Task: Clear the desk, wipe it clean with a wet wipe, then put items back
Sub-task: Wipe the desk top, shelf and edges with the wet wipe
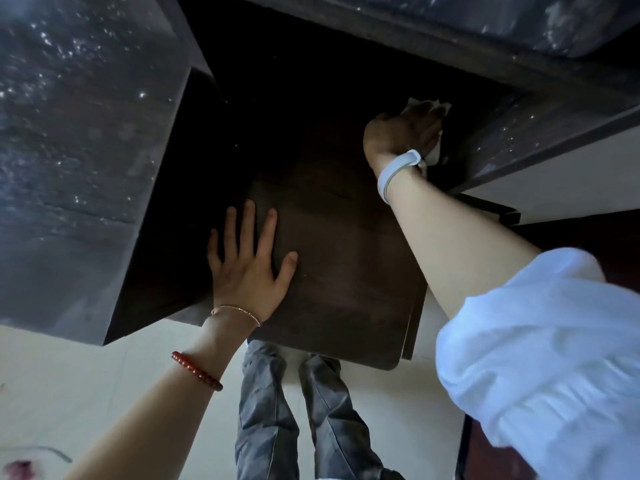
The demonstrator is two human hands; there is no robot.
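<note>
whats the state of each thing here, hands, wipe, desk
left hand: flat on the desk, fingers spread, holding nothing
right hand: reached to the far side, gripping the wet wipe
wet wipe: bunched under the right hand, pressed to the desk
desk: dark wood, no items on the visible top

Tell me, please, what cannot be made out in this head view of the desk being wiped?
- Wipe: mostly hidden under the right hand; only its edges show.
- Desk far end: lost in shadow.
- Desk surface under the left hand: covered by the flat palm.
</note>
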